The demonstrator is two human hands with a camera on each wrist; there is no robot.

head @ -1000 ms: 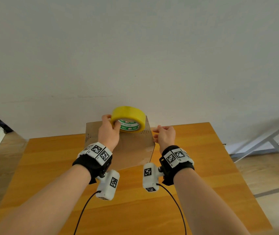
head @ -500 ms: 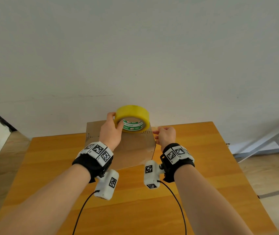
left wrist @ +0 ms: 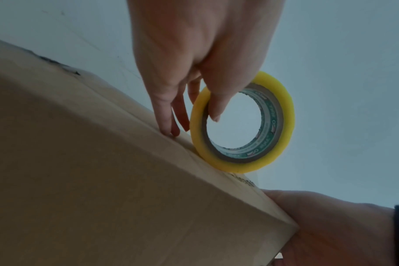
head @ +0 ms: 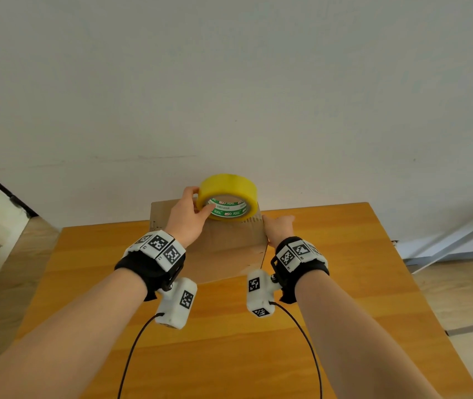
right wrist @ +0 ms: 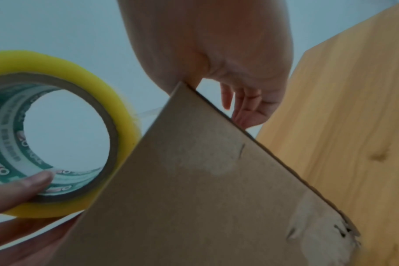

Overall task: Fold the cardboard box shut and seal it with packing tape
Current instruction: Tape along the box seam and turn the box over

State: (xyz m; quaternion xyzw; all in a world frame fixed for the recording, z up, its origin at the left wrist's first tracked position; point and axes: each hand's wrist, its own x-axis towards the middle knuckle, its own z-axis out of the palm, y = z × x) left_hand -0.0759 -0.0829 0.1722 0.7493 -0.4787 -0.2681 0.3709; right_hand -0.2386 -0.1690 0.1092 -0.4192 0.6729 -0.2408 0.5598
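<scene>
My left hand point(head: 188, 218) grips the tape roll point(head: 227, 196), thumb inside its core, and over the last second I have lifted and carried it toward the far edge of the box point(head: 229, 249) on the desk point(head: 344, 283). My right hand point(head: 279, 226) pinches the box's right top corner, apparently pinning the tape's start. A thin clear strip shows between roll and corner, so I judge the sealing has begun.
</scene>
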